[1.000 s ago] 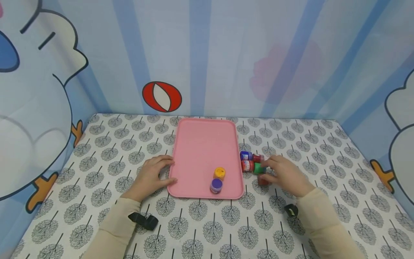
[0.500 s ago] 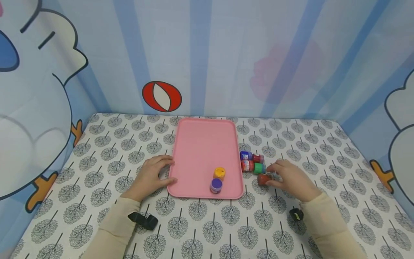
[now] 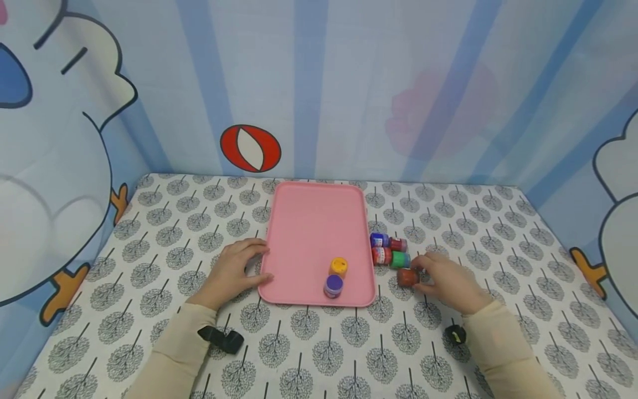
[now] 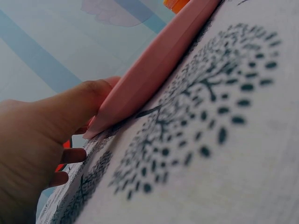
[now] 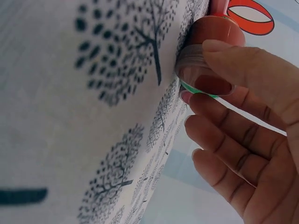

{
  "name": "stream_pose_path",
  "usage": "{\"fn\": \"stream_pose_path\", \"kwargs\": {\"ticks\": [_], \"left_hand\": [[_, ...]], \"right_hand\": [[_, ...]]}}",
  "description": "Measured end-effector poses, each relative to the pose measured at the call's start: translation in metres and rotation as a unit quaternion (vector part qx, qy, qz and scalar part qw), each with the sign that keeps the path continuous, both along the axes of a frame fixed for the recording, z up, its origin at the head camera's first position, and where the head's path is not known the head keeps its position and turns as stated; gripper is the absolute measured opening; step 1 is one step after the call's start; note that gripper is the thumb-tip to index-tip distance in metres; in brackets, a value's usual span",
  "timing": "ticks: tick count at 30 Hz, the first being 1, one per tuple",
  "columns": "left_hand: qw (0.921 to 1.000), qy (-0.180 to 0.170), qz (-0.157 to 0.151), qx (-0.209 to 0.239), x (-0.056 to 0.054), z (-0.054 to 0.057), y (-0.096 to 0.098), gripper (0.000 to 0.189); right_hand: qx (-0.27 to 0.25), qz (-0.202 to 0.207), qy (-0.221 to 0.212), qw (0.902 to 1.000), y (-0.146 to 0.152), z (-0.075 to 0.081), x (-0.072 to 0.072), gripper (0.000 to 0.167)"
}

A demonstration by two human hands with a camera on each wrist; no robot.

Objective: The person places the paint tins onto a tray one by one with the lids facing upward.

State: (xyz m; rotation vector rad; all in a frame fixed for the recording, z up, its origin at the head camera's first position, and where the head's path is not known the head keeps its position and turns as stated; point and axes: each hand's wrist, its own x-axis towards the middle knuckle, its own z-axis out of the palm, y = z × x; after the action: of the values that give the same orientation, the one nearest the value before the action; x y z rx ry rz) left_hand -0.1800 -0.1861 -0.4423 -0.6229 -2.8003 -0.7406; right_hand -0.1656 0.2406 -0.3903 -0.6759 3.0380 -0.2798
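Table (image 3: 304,360) first: printed covering could bunch up if I drag things across it instead of lifting.

Pink tray (image 3: 314,221): low rim. My left hand (image 3: 231,274) is spread at its left edge, thumb over the rim, not clamping. Leaning there could skid or tip the tray and upset the purple jar (image 3: 333,286) and yellow jar (image 3: 339,267) inside. Those two sit close; can't tell if touching.

Right hand (image 3: 448,282) is narrow, thumb and forefinger pinching the brown jar (image 3: 407,277) near its clear end, other fingers off it. Weak spot IMO: two-digit grip on a smooth round body. Off-centre squeeze and it could roll out. The green jar (image 3: 400,259) is just beside it, so a shove forward would probably bump that, then maybe the red jar (image 3: 381,256), blue jar (image 3: 379,239) and dark red jar (image 3: 398,244) bunched there.

Brown jar itself: on the table, right of the tray, near the tray's near right corner. Lying on its side. Short stubby cylinder, reddish-brown, glossy. Far end solid colour; end facing my wrist is clear, darker brown showing through. Can't tell which end is the cap, or if it's tight. No label readable.
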Motion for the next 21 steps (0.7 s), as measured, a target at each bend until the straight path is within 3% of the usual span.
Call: {"fn": "stream_pose_path", "kwargs": {"ticks": [8, 14, 21], "left_hand": [[0.9999, 0.013, -0.003, 0.002, -0.0002, -0.0001, 0.0008, 0.058], [1.0000, 0.002, -0.002, 0.003, -0.0005, -0.0002, 0.0003, 0.059], [1.0000, -0.003, -0.004, 0.006, -0.0001, 0.0004, -0.0002, 0.059]], "right_hand": [[-0.004, -0.002, -0.014, 0.9999, 0.0006, 0.0005, 0.0014, 0.033], [-0.007, -0.008, -0.041, 0.9991, -0.0001, 0.0037, 0.0022, 0.031], [-0.011, 0.011, -0.028, 0.9995, -0.0016, 0.0069, 0.0038, 0.026]]}}
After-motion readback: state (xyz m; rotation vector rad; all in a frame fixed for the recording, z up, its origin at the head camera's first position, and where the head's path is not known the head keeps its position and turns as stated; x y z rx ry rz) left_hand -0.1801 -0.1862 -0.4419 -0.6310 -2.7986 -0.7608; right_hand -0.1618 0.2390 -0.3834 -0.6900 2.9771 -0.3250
